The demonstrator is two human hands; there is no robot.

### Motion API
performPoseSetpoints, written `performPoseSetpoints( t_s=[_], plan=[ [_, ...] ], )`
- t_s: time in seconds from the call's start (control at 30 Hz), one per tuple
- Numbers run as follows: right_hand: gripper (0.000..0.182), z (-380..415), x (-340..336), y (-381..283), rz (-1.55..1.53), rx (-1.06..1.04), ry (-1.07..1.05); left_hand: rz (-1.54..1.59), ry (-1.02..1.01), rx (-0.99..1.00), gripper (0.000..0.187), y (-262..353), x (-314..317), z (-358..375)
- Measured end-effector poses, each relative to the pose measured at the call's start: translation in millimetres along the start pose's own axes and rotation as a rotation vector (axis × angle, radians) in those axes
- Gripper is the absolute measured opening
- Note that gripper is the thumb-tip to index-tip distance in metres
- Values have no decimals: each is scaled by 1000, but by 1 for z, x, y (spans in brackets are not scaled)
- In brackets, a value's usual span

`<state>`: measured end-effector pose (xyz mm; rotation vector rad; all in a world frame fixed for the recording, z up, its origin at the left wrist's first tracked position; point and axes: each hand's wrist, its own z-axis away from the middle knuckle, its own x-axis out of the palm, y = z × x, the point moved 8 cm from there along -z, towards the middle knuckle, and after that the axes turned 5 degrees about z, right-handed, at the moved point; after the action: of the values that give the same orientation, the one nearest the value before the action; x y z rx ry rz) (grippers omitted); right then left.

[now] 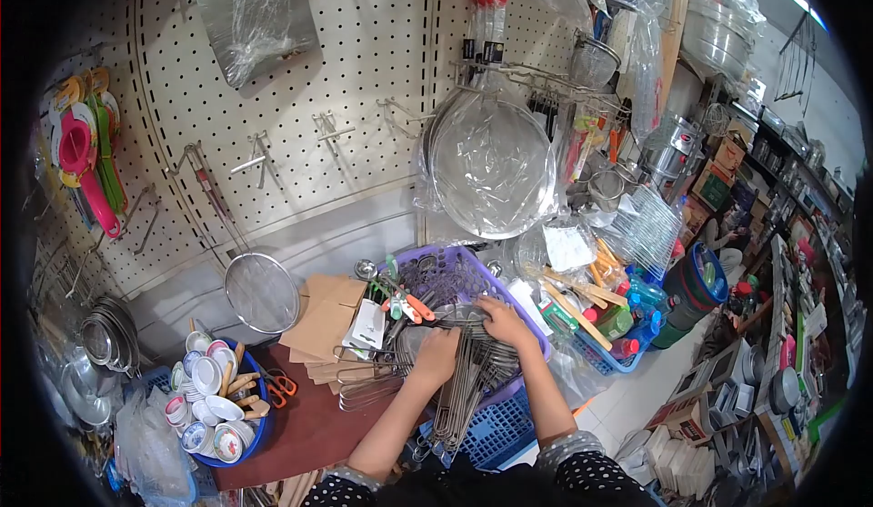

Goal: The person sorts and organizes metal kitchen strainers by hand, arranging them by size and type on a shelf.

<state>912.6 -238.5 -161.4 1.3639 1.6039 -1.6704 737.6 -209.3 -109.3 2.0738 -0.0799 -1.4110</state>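
A bundle of metal kitchen utensils with long wire handles (461, 396) lies across the purple basket (536, 311), handles pointing toward me. My left hand (436, 354) is closed at the bundle's upper left, its fingertips partly hidden. Just right of it, my right hand (500, 321) curls its fingers over the far end of the same utensils. The heads under my hands are mostly covered, so I cannot tell their exact kind. Left of my left hand, wire whisks (368, 380) stick out over the table. Orange-handled tools (406, 305) rest at the basket's left side.
Flattened cardboard (318, 316) and orange scissors (281, 387) lie on the brown table (314, 425). A blue basin (261, 416) holds small dishes and wooden-handled items. Blue crates stand below and right. Strainers hang from the pegboard (355, 70). A person (725, 234) sits far right.
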Motion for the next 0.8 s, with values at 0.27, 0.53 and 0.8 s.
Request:
performPoseSetpoints(
  t_s=[0.27, 0.53, 0.8],
  plan=[
    [43, -12, 11, 11, -20, -248, -299, -29, 38, 25, 19, -27, 25, -30],
    [42, 8, -2, -27, 630, -467, -155, 139, -11, -224, 47, -39, 22, -29],
    [41, 46, -57, -50, 542, -600, 236, 110, 162, -114, 53, -27, 14, -23]
  ],
)
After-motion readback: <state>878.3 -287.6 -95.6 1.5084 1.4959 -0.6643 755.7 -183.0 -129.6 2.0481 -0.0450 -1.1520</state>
